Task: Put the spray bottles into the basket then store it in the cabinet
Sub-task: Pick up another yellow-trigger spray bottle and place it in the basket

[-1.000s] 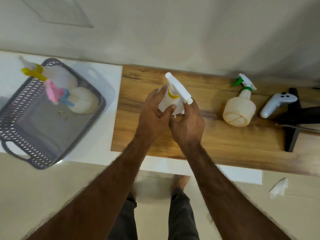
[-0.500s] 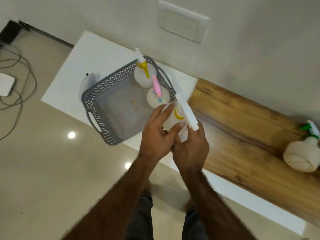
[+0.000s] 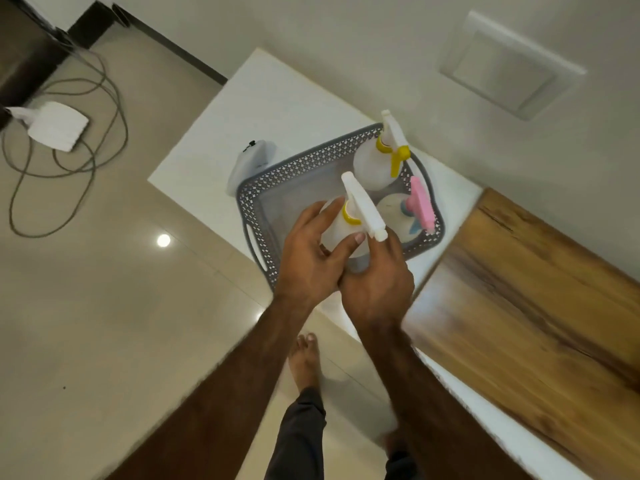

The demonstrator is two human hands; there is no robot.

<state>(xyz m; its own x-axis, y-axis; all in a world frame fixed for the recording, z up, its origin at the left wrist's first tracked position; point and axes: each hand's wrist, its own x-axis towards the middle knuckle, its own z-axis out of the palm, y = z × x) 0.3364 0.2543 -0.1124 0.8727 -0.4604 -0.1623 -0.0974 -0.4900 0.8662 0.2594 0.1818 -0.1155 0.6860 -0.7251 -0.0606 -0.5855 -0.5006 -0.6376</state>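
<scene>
A white spray bottle with a yellow collar [image 3: 349, 216] is upright between both hands, over the near part of the grey perforated basket [image 3: 252, 199]. My left hand [image 3: 308, 261] wraps its left side and my right hand [image 3: 377, 282] cups its base. Inside the basket, at its far end, stand a bottle with a yellow trigger [image 3: 375, 161] and a bottle with a pink trigger [image 3: 398, 213]. The basket sits on a white counter [image 3: 263, 98]. No cabinet is in view.
A wooden counter section [image 3: 540, 289] lies to the right of the white one. A small white object [image 3: 251, 161] rests just left of the basket. On the tiled floor at left lie grey cables [image 3: 69, 161] and a white power strip [image 3: 57, 126]. My bare feet are below.
Both hands carried the yellow-collared bottle leftward from above the wooden counter to above the basket. The view swung left, so the green-trigger bottle and the controller have left the frame.
</scene>
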